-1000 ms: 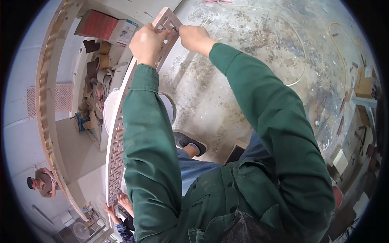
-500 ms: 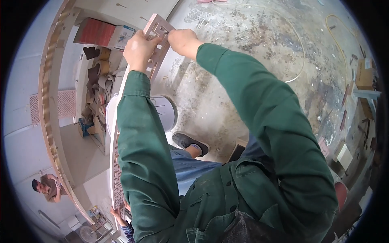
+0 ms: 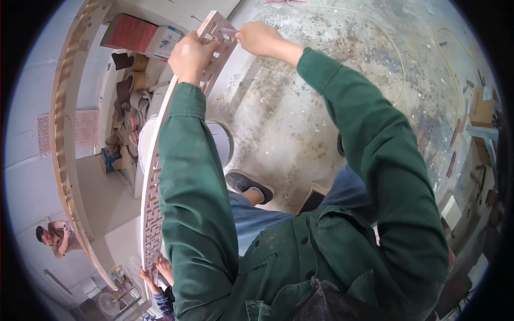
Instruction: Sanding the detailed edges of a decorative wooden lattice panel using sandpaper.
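Observation:
A long pinkish fretwork panel [image 3: 219, 63] with cut-out slots runs along the left side of my left arm. My left hand [image 3: 190, 58] is closed around the panel's far end, with the thumb on its slotted face. My right hand [image 3: 262, 39] is pinched just right of that end. From its fingertips a thin, pale strip [image 3: 229, 32] reaches toward a slot; its exact kind is too small to tell. At the panel's near end, another person's hands [image 3: 164, 268] touch it.
A white bucket [image 3: 221, 143] stands beneath the panel. Curved brown pieces [image 3: 123, 91] and a red-topped box [image 3: 127, 35] fill a shelf at left. A hose [image 3: 402, 69] lies on the stained floor. Cardboard boxes [image 3: 482, 106] stand at right. Another person [image 3: 58, 237] is at lower left.
My right hand has drawn back to the right from the panel, exposing the thin strip. The panel's far end and my left hand have shifted slightly up and right.

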A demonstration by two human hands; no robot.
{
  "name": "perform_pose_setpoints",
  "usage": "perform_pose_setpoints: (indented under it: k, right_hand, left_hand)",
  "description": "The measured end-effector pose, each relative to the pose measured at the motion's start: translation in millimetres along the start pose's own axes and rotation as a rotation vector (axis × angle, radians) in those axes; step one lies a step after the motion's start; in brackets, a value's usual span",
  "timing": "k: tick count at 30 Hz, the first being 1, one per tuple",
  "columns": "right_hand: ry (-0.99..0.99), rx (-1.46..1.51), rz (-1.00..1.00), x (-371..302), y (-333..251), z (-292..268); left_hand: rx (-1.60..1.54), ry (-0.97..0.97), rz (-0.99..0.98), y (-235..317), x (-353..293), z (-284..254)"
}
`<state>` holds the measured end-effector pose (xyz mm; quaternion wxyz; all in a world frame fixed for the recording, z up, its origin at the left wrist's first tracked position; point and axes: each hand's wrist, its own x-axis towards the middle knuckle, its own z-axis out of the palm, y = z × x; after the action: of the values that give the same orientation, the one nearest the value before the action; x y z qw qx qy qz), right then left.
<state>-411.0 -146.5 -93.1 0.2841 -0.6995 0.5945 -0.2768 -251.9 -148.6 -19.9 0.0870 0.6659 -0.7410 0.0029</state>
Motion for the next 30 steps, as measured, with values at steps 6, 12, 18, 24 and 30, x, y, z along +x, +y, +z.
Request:
perform_pose_setpoints:
  k: [6, 12, 18, 24, 30]
  right_hand:
    - [-0.047, -0.075, 0.108, 2, 16, 19]
    - [0.061, -0.12, -0.019, -9, 5, 14]
    - [-0.021, -0.001, 0.058, 1, -7, 3]
    - [0.068, 0.084, 0.132, -2, 27, 38]
    - [0.004, -0.04, 0.028, -3, -10, 12]
  left_hand:
    - [0.083, 0.0, 0.024, 4, 4, 7]
    - [0.013, 0.016, -0.01, 0, 1, 2]
    - [-0.027, -0.013, -0.036, 4, -2, -1]
    - [0.048, 0.045, 0.038, 14, 0, 5]
    - [0.063, 0.052, 0.014, -7, -1, 6]
